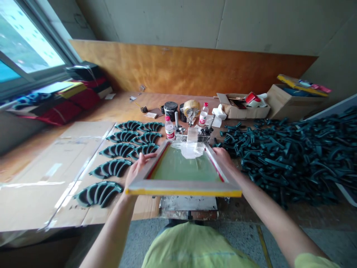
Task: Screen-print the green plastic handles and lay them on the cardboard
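A screen printing frame (184, 188) with greenish mesh, light rails and a yellow front edge tilts up in front of me. My left hand (137, 169) grips its left rail and my right hand (224, 156) its right rail, with some fingers hidden by the rails. At the back, the frame meets a metal clamp (205, 137) with knobs. White tape or film (192, 150) covers the far part of the mesh. Beneath the near edge, part of a metal base plate (188, 203) shows. Dark green curved parts (111, 168) lie in rows beside my left hand.
Loose dark green parts (290, 160) form a big heap on the right. Behind the clamp stand red-capped bottles (169, 128), a black tub (170, 109) and a tape roll (192, 107). Cardboard (55, 149) covers the table's left side; an open box (245, 110) sits at the back right.
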The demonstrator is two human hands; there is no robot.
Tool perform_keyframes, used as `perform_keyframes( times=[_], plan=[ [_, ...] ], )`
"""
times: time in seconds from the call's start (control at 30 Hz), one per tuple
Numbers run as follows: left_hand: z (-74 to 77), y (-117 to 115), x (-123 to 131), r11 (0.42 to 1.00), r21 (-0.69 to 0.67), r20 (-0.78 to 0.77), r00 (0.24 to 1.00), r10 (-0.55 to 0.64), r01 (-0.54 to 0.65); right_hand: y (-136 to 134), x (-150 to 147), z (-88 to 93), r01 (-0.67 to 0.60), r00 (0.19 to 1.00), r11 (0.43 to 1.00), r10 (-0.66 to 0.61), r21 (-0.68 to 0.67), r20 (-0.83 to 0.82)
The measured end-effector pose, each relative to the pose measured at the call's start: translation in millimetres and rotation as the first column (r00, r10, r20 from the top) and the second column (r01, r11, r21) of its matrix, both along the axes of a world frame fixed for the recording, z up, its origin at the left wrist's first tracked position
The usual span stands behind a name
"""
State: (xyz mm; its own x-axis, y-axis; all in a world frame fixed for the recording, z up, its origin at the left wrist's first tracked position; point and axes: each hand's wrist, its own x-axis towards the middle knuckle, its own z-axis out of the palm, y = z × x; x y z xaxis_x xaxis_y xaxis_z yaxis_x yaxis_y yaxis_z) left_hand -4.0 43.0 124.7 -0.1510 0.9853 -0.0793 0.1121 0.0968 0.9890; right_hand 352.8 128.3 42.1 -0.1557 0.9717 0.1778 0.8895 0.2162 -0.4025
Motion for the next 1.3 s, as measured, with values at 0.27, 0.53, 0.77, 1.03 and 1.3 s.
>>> perform_keyframes(
  times=[0.27, 0.53, 0.77, 1.03, 1.3],
  plan=[
    [-107.1, -40, 3, 0.951, -0.309, 0.004, 1.0, 0.006, -0.004, 54, -63, 32.7, -0.241, 0.966, 0.966, 0.229, 0.094, 0.119],
    [-128.8, -37, -2, 0.941, -0.327, 0.063, 0.995, -0.071, 0.088, 21, -78, 11.4, -0.305, 0.899, 0.949, 0.315, -0.082, 0.303],
    [-138.6, -39, -3, 0.947, -0.314, 0.017, 0.998, -0.06, 0.062, -11, -42, 18.5, -0.613, 0.756, 0.783, 0.621, -0.111, 0.205],
    [-121.8, -39, 1, 0.949, -0.315, -0.028, 0.999, -0.028, 0.017, -18, -65, 2.2, -0.486, 0.865, 0.871, 0.468, 0.07, 0.178],
    [-107.5, -40, 4, 0.937, -0.349, -0.005, 1.0, -0.004, 0.002, -2, -56, 22.1, -0.481, 0.873, 0.876, 0.473, 0.049, 0.119]
  ],
)
